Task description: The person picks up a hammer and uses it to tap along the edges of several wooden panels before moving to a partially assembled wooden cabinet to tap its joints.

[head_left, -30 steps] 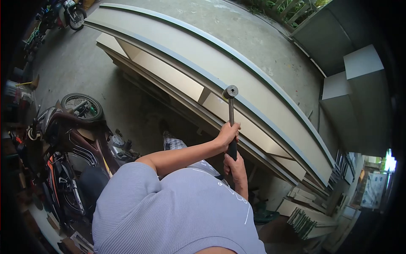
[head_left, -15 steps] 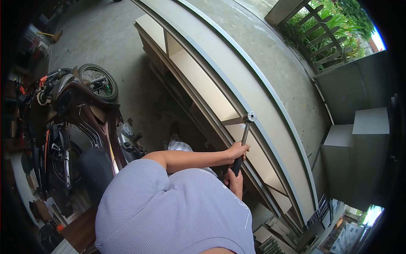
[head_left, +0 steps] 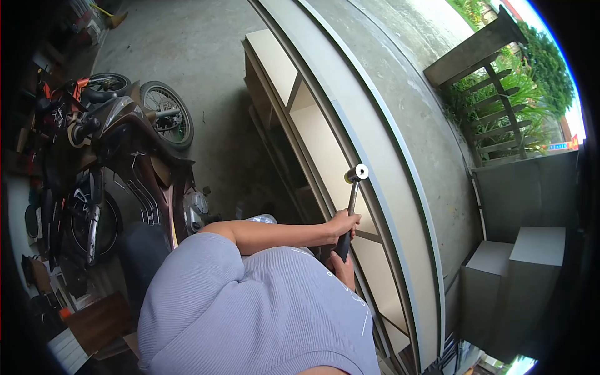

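Observation:
My left hand [head_left: 342, 226] is wrapped round the upper part of a hammer's black grip. Lower on the same grip, close to my shirt, my right hand [head_left: 344, 270] is closed, partly hidden. The hammer [head_left: 353, 199] has a metal shaft and a round head, which shows in front of the long pale cabinet frame [head_left: 369, 125] with grey edge strips. Whether the head touches the frame I cannot tell. Open compartments [head_left: 315, 134] with cream inner panels lie along the frame's left side.
Motorcycles [head_left: 147, 144] stand on the concrete floor [head_left: 206, 37] at the left. Grey box-like cabinets [head_left: 536, 253] are at the right, below a post and slatted fence [head_left: 500, 106] with plants. A brown board [head_left: 103, 325] lies at the lower left.
The view has turned, so the cabinet frame looks steeper and the motorcycles sit farther right. The hammer head appears slightly farther left. Both hands keep their hold.

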`<state>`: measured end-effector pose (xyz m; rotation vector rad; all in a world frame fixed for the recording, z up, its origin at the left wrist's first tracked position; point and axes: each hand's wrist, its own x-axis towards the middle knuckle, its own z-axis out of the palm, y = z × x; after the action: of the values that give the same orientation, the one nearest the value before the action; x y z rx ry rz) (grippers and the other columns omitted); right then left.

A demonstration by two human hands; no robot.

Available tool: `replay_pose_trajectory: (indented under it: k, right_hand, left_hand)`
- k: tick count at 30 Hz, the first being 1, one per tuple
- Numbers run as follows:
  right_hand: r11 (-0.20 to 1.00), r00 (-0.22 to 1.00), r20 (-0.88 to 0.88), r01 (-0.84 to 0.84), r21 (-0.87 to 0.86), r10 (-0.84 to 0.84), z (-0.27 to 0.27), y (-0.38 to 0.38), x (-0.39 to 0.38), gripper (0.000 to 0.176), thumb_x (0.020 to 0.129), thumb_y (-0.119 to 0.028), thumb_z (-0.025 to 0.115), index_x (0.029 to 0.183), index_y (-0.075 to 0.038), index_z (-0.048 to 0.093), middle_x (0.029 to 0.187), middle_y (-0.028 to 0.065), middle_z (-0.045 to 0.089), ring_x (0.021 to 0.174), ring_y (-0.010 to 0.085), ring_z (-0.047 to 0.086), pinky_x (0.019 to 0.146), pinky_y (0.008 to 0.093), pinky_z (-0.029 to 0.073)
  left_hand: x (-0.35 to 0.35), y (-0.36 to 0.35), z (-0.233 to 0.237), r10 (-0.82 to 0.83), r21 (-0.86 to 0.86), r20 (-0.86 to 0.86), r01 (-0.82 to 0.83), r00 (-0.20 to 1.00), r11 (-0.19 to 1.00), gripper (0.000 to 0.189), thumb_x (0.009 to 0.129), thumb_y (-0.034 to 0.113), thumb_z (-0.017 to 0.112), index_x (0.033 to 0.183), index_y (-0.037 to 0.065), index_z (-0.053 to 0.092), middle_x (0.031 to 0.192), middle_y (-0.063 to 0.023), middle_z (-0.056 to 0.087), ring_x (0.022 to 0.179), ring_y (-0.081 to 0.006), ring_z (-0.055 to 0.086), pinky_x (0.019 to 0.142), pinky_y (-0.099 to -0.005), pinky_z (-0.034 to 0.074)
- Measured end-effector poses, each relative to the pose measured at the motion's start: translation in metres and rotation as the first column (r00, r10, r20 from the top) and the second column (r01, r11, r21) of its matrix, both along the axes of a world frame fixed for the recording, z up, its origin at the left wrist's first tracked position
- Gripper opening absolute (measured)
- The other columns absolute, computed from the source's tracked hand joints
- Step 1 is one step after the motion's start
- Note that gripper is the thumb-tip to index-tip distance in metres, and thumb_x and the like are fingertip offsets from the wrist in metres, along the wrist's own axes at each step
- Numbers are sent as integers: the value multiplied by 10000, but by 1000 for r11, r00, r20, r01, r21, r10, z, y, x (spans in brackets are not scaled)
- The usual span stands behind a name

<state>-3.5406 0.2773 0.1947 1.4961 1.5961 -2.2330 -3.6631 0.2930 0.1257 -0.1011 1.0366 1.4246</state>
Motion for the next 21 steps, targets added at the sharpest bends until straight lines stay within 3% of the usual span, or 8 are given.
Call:
replay_pose_trajectory:
  k: [6,10,14,21]
  right_hand:
    - [991,987,-113,-121,-51,115,-20,-2,-87,187,795,-187,548,824,-78,399,569,-21,379,447,69,357,405,225,291]
    - [977,977,-92,-200,-77,193,-8,6,-140,221,806,-194,554,821,-93,359,564,-9,375,444,83,360,402,225,301]
    - [967,958,-133,-251,43,255,-4,19,-194,205,815,-198,542,830,-93,367,567,-19,379,447,73,372,395,219,312]
    - [968,961,-124,-245,45,249,-17,38,-300,195,813,-197,548,841,-89,389,573,-19,389,445,70,378,392,224,311]
  left_hand:
    - [-98,-26,5,155,20,-101,-154,983,988,194,839,237,511,801,56,454,540,15,420,459,-108,443,472,-269,419]
    - [-152,-28,21,231,72,-108,-224,967,972,200,848,243,503,799,57,449,537,18,410,474,-110,445,486,-274,423]
    - [-206,-16,21,310,173,-133,-286,941,942,196,867,240,492,807,59,447,541,21,405,474,-110,443,483,-285,430]
    - [-309,4,-2,311,185,-136,-284,941,941,230,878,265,495,771,66,451,533,17,423,473,-106,456,483,-278,440]
